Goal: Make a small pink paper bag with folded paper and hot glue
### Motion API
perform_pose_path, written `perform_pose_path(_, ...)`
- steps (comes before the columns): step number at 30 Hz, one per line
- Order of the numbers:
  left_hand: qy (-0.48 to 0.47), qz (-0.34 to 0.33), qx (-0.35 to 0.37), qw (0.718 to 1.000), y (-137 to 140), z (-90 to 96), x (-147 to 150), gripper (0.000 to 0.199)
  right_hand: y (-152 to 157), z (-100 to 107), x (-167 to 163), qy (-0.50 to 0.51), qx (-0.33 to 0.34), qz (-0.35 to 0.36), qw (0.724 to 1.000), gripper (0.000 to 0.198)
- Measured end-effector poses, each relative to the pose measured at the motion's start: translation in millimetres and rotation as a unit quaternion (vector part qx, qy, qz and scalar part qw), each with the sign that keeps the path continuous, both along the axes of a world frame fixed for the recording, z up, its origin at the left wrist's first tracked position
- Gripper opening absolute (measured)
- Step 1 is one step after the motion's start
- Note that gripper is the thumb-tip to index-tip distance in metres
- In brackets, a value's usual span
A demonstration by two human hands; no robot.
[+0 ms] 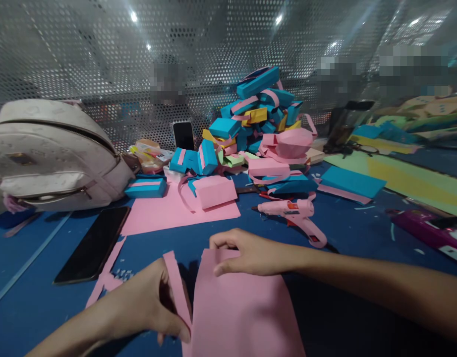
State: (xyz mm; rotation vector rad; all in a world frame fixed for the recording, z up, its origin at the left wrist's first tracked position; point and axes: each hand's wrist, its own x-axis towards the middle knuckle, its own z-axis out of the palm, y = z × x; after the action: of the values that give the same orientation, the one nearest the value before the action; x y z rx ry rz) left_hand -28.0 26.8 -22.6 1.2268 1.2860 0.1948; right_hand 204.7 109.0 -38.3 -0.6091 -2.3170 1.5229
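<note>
A large pink paper sheet [247, 312] lies in front of me at the bottom of the view. My right hand [247, 253] grips its far edge, thumb on top and fingers curled behind. Along the sheet's left side runs a narrow pink paper strip [177, 283], pinched in my left hand [150, 297] with the thumb low near the sheet. The near ends of strip and sheet run out of view, so I cannot tell whether they are joined. Beyond my right hand a pink glue gun [288, 209] lies on its side.
A black phone [92, 245] and pink scraps [109, 270] lie left, near a white backpack [53, 153]. Blue, pink and yellow folded paper boxes [258, 124] are heaped at the back. A purple tool [425, 230] lies right; perforated metal [213, 44] stands behind.
</note>
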Motion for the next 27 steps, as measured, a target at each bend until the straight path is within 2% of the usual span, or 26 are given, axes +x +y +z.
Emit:
perform_pose_path(7, 0.002, -0.044, 0.016, 0.999, 1, -4.2, -4, 0.013, 1, 0, 1, -0.015, 0.025, 0.001, 1.000, 0.021)
perform_pose_path(13, 0.004, 0.000, -0.007, 1.000, -1, -2.7, -2, 0.019, -3, 2, 1, -0.052, 0.082, -0.018, 0.995, 0.020)
perform_pose_path(17, 0.005, -0.007, 0.003, 1.000, -1, -4.8, -2, 0.017, -14, 2, -1, -0.131, 0.173, -0.062, 0.974, 0.015)
perform_pose_path(19, 0.007, -0.012, 0.012, 1.000, 0, -5.9, -3, 0.018, -20, 3, -2, -0.133, 0.250, -0.068, 0.957, 0.027)
perform_pose_path(23, 0.001, -0.009, 0.029, 1.000, 6, -7.0, -3, 0.019, -28, 7, -1, -0.059, 0.396, -0.083, 0.913, 0.051)
perform_pose_path(25, -0.008, 0.006, 0.035, 0.999, 8, -7.3, -4, 0.016, -31, 6, -1, -0.032, 0.418, -0.071, 0.905, 0.057)
perform_pose_path(27, -0.009, 0.020, 0.038, 0.999, 10, -7.9, -6, 0.015, -35, 1, -1, -0.029, 0.414, -0.039, 0.909, 0.064)
